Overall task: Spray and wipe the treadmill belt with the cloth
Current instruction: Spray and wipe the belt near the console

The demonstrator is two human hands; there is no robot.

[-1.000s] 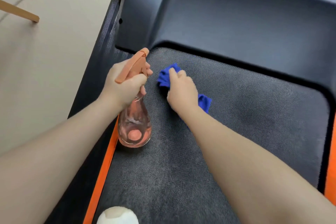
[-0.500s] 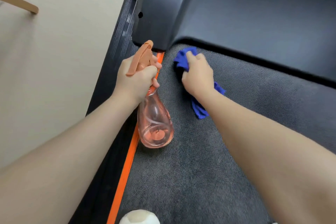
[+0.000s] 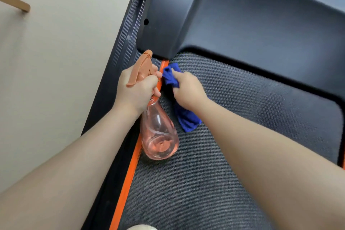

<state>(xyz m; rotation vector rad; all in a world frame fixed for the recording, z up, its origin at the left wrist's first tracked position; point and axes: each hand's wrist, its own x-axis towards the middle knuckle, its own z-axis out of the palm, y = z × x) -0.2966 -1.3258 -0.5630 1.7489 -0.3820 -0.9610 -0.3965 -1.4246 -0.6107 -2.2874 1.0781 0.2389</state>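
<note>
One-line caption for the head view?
Left hand holds pink clear spray bottle; right hand presses blue cloth into grey treadmill belt corner.

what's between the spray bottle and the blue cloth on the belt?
Head view: only a narrow strip of bare treadmill belt separates the spray bottle from the blue cloth. Higher up, the orange edge strip runs between the two hands.

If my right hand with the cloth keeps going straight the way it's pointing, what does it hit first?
Probably the orange side strip along the belt's left edge: the right hand points up-left, with the blue cloth already at the strip. The spray bottle's nozzle is just beyond; depth is unclear.
</note>
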